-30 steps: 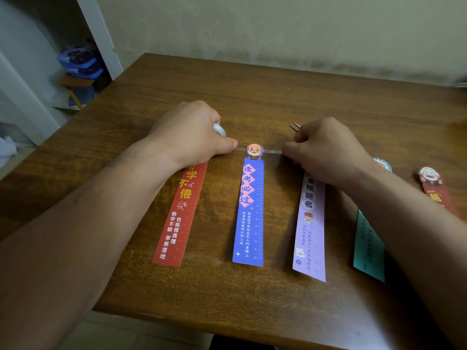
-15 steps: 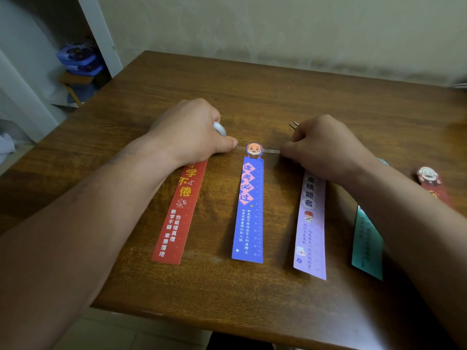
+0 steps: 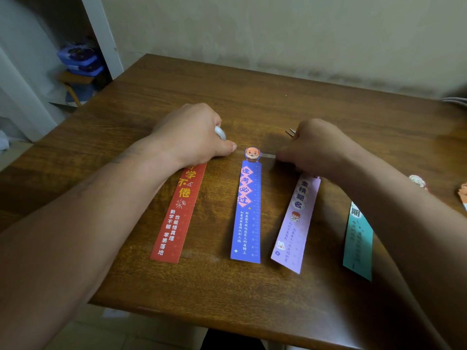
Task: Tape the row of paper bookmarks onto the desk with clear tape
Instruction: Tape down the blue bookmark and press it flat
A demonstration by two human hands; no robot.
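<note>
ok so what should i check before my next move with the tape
1. The tape strip crosses the top of the blue bookmark: ok.
2. The left hand grips the tape roll: ok.
3. The right hand holds scissors, tips showing: ok.
4. Top of red bookmark taped: cannot tell, left hand covers it.
5. Top of purple bookmark taped: cannot tell, right hand covers it.
6. The purple bookmark parallel to blue: not ok, it slants.

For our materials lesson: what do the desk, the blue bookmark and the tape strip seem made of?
Desk: wood or wood veneer, by its brown grain, softly shiny. Blue bookmark: thin printed paper or card, matte, lying flat with crisp edges. Tape strip: probably clear plastic film, glossy, showing as a pale glint beside the bookmark's top.
</note>
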